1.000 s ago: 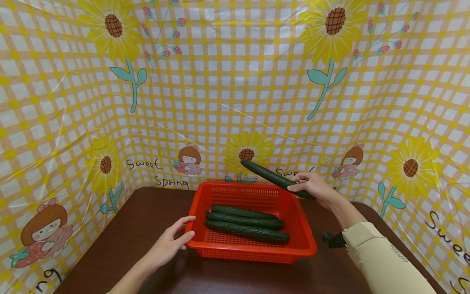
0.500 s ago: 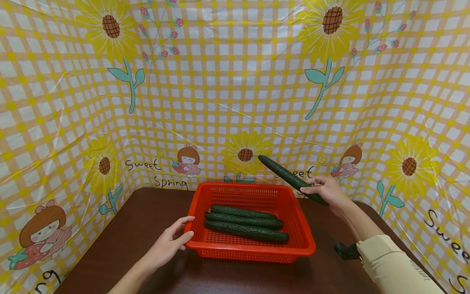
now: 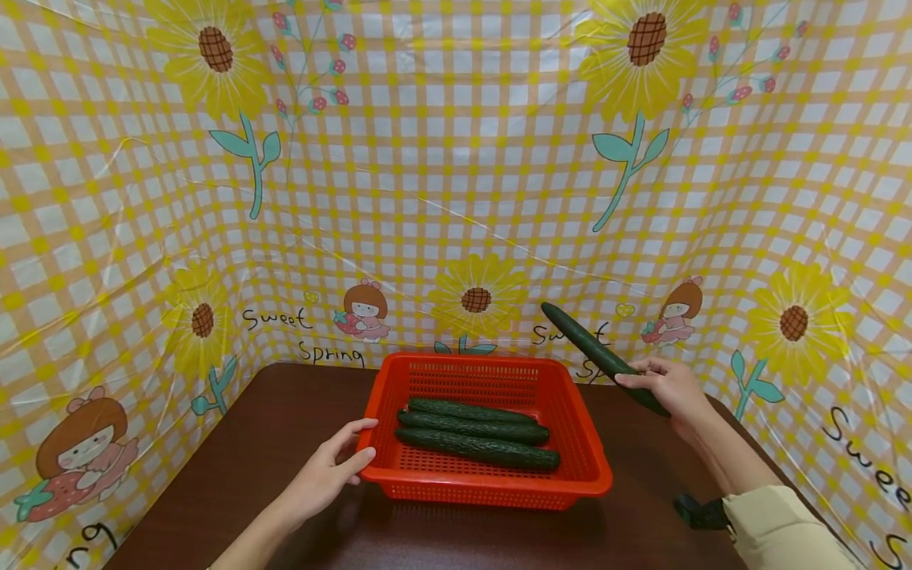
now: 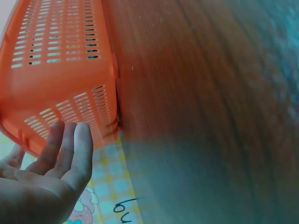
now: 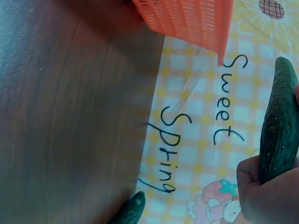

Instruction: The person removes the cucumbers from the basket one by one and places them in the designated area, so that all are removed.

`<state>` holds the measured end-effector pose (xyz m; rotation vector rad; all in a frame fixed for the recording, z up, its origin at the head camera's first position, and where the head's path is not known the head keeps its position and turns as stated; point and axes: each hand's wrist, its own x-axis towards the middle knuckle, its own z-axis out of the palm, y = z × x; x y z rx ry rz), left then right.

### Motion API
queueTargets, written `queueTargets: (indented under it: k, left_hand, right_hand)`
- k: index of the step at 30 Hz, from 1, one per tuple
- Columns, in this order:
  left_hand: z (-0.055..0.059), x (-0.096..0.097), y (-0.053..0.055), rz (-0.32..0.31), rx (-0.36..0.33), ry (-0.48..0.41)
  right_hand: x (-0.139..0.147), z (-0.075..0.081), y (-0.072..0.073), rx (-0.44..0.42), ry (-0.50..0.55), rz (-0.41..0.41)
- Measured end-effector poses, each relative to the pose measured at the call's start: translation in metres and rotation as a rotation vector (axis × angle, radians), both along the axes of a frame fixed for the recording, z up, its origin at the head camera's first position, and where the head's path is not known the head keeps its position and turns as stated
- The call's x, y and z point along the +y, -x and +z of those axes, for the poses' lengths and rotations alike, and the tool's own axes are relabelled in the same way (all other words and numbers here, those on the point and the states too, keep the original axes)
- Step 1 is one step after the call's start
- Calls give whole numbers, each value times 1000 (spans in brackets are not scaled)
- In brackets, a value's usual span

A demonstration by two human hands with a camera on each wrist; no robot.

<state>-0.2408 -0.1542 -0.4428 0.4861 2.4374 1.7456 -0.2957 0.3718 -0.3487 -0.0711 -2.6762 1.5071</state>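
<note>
My right hand [image 3: 675,389] holds a long dark green cucumber [image 3: 586,342] near its lower end, above the table and to the right of the red basket [image 3: 492,478]. Its far end tilts up to the left. In the right wrist view, my thumb and fingers wrap the bumpy cucumber [image 5: 279,123]. Three more cucumbers [image 3: 477,449] lie side by side in the basket. At the basket's left rim, my left hand [image 3: 324,473] grips with thumb over the edge; in the left wrist view, other fingers [image 4: 82,144] lie along the outer slotted wall.
The tip of another cucumber [image 5: 131,210] shows low in the right wrist view, by the cloth's edge. A dark brown table [image 3: 456,538] bears the basket. Checked sunflower cloth [image 3: 456,198] encloses the back and sides. A black device [image 3: 701,513] sits at the right sleeve.
My right hand has carried the cucumber rightward and somewhat down, from over the basket's right side to beyond its rim. The left hand and the basket have stayed put.
</note>
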Motion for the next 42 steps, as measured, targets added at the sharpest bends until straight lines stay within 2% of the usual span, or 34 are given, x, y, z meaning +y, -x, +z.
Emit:
queueTargets:
  k: [15,29,42]
  left_hand:
    - [0,-1,2,-12,9,6]
    - [0,-2,3,-19,20,13]
    - [0,-2,2,-18,17,11]
  right_hand:
    - [30,-27,-13,11,-45,-139]
    - [50,-53,-23,-70,-1,-223]
    - [70,-76,-26,-83,-10,-311]
